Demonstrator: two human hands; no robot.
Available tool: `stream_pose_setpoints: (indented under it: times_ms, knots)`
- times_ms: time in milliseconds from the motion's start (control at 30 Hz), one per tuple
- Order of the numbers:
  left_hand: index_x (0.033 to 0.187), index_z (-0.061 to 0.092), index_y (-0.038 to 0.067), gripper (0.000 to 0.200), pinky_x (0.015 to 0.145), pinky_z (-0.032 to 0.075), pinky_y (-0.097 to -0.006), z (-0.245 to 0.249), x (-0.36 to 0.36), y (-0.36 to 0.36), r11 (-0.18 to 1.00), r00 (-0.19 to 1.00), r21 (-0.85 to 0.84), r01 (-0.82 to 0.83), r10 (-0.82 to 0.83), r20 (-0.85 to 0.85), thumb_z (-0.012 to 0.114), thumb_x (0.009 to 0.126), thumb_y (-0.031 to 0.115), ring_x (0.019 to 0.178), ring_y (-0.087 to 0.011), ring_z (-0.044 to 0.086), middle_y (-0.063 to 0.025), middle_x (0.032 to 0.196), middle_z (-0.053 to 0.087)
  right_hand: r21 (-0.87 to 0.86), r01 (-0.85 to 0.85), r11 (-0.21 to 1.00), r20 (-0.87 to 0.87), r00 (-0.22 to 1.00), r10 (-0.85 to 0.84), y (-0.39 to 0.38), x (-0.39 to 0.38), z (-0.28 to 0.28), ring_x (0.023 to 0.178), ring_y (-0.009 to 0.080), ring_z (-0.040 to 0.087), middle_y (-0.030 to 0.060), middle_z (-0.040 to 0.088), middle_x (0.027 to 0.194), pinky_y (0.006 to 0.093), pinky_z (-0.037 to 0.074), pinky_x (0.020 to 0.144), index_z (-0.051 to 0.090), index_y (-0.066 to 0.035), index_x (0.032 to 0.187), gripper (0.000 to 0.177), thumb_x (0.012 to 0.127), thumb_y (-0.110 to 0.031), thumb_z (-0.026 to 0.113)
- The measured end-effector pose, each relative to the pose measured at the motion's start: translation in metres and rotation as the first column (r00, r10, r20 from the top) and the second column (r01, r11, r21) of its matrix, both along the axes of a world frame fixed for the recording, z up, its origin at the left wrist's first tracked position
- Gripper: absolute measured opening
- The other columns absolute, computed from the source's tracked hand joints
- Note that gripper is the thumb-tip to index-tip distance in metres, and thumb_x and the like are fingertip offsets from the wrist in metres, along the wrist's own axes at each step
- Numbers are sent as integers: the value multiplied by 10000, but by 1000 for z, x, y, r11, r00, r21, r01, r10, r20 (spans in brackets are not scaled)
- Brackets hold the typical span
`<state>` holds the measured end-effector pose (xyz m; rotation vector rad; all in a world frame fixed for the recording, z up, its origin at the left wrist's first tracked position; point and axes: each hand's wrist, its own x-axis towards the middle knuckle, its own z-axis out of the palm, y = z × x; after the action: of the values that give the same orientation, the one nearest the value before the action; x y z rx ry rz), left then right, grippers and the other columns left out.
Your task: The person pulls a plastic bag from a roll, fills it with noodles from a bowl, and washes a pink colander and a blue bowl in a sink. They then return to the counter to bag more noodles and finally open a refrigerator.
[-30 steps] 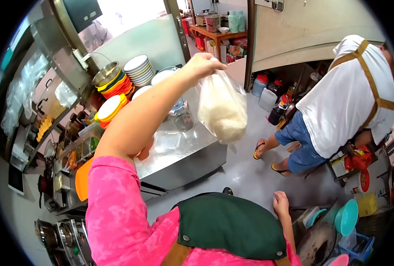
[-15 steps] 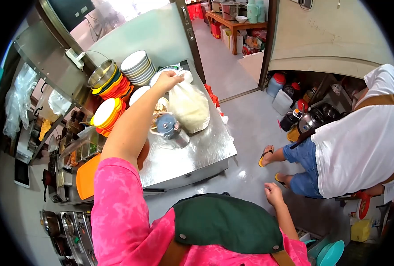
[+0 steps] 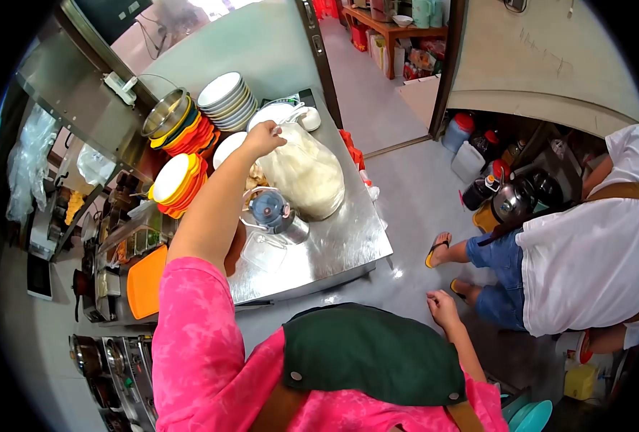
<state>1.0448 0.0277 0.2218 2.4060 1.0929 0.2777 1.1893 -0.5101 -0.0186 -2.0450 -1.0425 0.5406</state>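
My left hand [image 3: 263, 138] reaches over the steel counter [image 3: 327, 252], its fingers closed on the gathered top of a plastic bag [image 3: 306, 176]. The bag is full of something pale and rests on the counter. Just in front of it stands a metal flask [image 3: 280, 216] with a blue-grey lid and a handle. A clear plastic container [image 3: 264, 252] lies beside the flask. White plates or bowls are partly hidden behind my left wrist. My right hand [image 3: 443, 309] hangs low at my side over the floor, fingers curled, with nothing visible in it.
Stacked white bowls [image 3: 222, 97] and orange-and-yellow bowls [image 3: 179, 180] line the counter's left side. An orange board [image 3: 145, 282] lies farther left. A co-worker in a white shirt [image 3: 586, 252] stands at right, near jugs and pots [image 3: 510, 198]. Beyond is a doorway [image 3: 377, 93].
The bag has sunk and spread wider on the counter, while my left hand stays at its top. My view has shifted slightly, showing more of the clear container. My right hand still hangs low.
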Motion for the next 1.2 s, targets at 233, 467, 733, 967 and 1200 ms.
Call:
stream_pose_setpoints:
  times_ms: [233, 467, 733, 967, 1200]
  knots:
    - [1144, 464, 25, 576, 927, 335, -359, -1, -8, 4, 875, 1000, 485, 16, -4, -25, 640, 681, 319, 1084, -313, 425, -201, 1177, 430, 14, 121, 993, 60, 991, -122, -20, -22, 6, 645, 274, 545, 128, 558, 754, 331, 441, 589, 582, -37, 821, 132, 689, -39, 592]
    - [1217, 389, 36, 454, 812, 409, -310, 53, 8, -176, 747, 654, 179, 640, -652, 385, 522, 784, 31, 986, -210, 486, -111, 1205, 435, 151, 548, 823, 146, 811, -567, -85, -129, -1, 749, 293, 535, 111, 558, 779, 356, 435, 647, 554, -55, 775, 66, 741, -110, 570]
    - [1100, 476, 28, 354, 705, 447, -253, -76, -30, -411, -54, 41, -216, 975, -911, 411, 562, 756, 26, 799, -140, 537, -64, 999, 512, -57, 931, 361, 178, 365, -914, -193, -386, 38, 800, 279, 545, 122, 564, 802, 351, 435, 713, 571, -35, 831, 105, 779, -114, 527]
    - [1092, 479, 51, 298, 716, 446, -258, -93, -148, -647, -386, -38, -875, 293, -919, 392, 544, 817, 145, 837, -138, 558, -49, 1027, 547, 54, 943, -328, 89, -332, -939, -260, -598, 41, 778, 300, 556, 157, 568, 835, 347, 445, 699, 577, -20, 915, 235, 722, 2, 446]
    - [1028, 488, 49, 306, 753, 471, -328, -149, -212, -947, -299, 41, -937, -182, -954, 297, 546, 813, 258, 841, -181, 558, -56, 935, 571, -25, 836, -548, 117, -541, -832, -304, -796, 28, 714, 241, 572, 142, 572, 850, 298, 464, 625, 560, -7, 925, 262, 696, 76, 464]
